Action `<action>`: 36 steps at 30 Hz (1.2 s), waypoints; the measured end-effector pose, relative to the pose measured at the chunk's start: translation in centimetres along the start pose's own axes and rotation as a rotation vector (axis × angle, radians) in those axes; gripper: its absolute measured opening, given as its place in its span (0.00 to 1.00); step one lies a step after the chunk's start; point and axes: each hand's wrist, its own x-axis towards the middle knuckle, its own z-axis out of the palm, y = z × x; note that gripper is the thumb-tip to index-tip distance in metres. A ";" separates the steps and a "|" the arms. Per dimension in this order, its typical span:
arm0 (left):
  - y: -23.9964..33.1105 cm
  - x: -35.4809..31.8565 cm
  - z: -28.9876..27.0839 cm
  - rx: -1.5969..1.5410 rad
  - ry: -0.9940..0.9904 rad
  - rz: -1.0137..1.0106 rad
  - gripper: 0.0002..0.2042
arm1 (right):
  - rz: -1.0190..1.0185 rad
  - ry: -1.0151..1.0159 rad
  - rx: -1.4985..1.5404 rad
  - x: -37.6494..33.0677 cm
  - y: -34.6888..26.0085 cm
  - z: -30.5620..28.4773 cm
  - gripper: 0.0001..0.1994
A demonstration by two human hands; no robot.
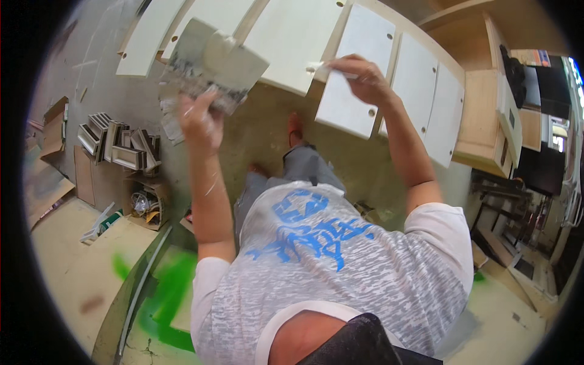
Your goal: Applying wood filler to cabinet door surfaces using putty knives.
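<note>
Left hand (204, 121) is left of centre, fingers closed on the near side of the flat board (250, 64), face up and tilted; how the fingers sit underneath I can't tell
Board is pale grey with dark smears along its near part, and a lump of whitish paste (220, 53) sits toward its far side
Pale streaky material (171, 115) shows just left of that hand, too blurred to identify

Right hand (362, 79) is farther right, arm stretched out, fingers narrow, pinching a small pale tool (315, 65); exact shape unclear
Tool tip is at the near right corner of the cream panel (292, 36), by a round hole there; contact or small gap, can't tell

Cream panel is 1 of 6 pale panels in a row across the far side, round holes near their edges
Right hand is over the white panel (354, 70) just right of the cream panel

Left side: small frames (125, 143) in a pile, an open carton (146, 204) with mixed stuff inside nearer the person, and cardboard (55, 125) farther left
Right side: wooden cabinet (477, 112) beside the end of the panel row
Near left: bright green paint (167, 301) on a pale surface
Bare foot (295, 126) on the floor, between the hands
</note>
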 end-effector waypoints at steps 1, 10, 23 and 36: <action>-0.3 0.4 -0.2 -0.005 0.015 -0.004 0.21 | 0.099 0.105 0.041 0.4 3.6 -0.7 0.17; -6.3 2.3 -0.6 -0.130 0.124 -0.303 0.31 | 0.275 0.406 -0.294 11.8 28.9 -2.8 0.14; -10.6 2.8 1.1 -0.178 0.372 -0.377 0.33 | 0.346 -0.198 -0.638 17.1 38.0 0.8 0.19; -11.4 1.3 0.5 -0.226 0.425 -0.352 0.33 | 0.308 -0.368 -0.821 21.0 38.0 -0.6 0.17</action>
